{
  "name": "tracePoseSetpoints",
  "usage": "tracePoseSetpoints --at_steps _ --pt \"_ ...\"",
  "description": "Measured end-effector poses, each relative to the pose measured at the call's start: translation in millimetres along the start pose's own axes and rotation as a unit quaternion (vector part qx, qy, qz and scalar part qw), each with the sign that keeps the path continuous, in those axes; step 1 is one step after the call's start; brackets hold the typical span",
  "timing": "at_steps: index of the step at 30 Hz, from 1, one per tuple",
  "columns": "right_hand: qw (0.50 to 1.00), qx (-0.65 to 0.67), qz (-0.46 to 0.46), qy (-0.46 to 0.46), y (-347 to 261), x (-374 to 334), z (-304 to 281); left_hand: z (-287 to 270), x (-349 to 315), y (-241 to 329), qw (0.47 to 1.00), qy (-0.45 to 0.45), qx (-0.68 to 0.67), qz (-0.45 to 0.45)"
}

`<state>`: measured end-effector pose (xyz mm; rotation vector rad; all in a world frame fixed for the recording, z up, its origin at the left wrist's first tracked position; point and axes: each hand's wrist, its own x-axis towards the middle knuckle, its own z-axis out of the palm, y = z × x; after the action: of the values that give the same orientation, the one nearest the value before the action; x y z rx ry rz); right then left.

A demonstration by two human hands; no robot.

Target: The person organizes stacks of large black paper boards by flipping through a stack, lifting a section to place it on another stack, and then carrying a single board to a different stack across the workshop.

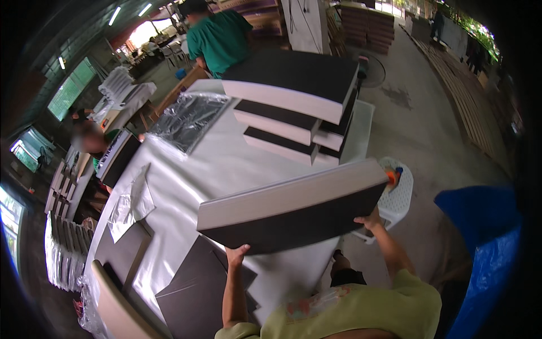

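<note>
I hold a thick stack of dark panels with a pale edge (pixel 293 209), tilted, above the near end of a table covered in a white sheet (pixel 226 164). My left hand (pixel 237 254) grips the stack's lower left edge from below. At its lower right corner, my right hand (pixel 370 219) holds it. Flat dark sheets (pixel 197 288) lie on the table under my left arm. More stacks of the same panels (pixel 299 85) are piled in steps at the table's far end.
Crumpled clear plastic wrap (pixel 189 116) lies at the table's far left. A white plastic basket (pixel 398 198) stands right of the table, near a blue tarp (pixel 485 243). A person in a green shirt (pixel 217 37) stands behind the far stacks; another person (pixel 90 141) is at left.
</note>
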<state>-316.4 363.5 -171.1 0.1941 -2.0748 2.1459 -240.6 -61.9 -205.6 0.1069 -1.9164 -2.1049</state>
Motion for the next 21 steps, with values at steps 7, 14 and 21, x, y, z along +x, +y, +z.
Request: tracePoseSetpoints --at_steps 7,14,21 --pt "0.97 -0.239 -0.029 -0.02 -185 119 -20 68 9 65 0.985 0.137 -0.102 0.0" --pt "0.949 -0.169 -0.095 -0.249 -341 364 -14 208 118 256 0.975 0.106 -0.19 0.035" --pt "0.843 -0.36 -0.176 -0.36 -300 568 10 259 202 289 0.979 0.123 -0.162 -0.005"
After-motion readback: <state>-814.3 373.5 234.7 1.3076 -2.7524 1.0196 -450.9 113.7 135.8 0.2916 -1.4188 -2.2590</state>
